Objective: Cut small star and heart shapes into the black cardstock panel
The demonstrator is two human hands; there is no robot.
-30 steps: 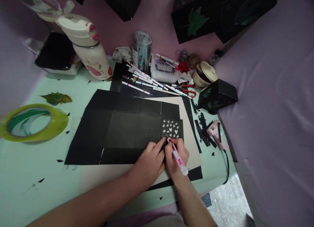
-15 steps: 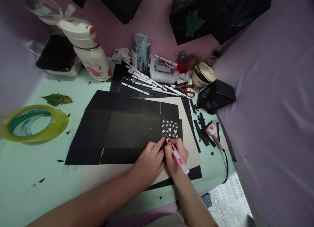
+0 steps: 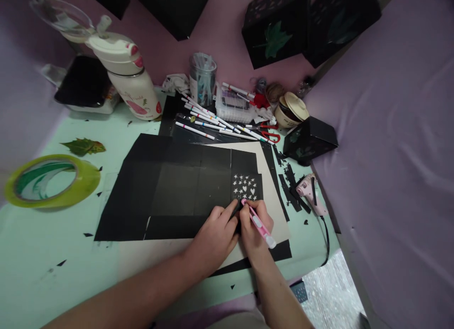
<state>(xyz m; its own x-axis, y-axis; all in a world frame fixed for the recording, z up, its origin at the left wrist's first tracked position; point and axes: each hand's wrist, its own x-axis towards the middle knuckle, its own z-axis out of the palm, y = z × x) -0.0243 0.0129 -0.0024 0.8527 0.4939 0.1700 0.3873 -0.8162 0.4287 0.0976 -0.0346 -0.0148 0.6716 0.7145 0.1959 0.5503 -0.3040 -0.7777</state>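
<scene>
A large sheet of black card with fold lines and corner slits lies on a pale board. Star and heart cut-outs show white at its right end. My left hand rests on the card's lower right part, fingers stretched out and fingertips just below the cut-outs. My right hand grips a pink craft knife like a pen. The knife's tip meets the card close beside my left fingertips; the blade itself is too small to make out.
Beyond the card lie several white markers, red-handled scissors and a clear jar. A bottle, a leaf and yellow tape are at left. Right are black scraps, a pink glue gun and a black box.
The view has shifted slightly. Both hands stay in nearly the same place on the card, and the pink knife keeps almost the same tilt.
</scene>
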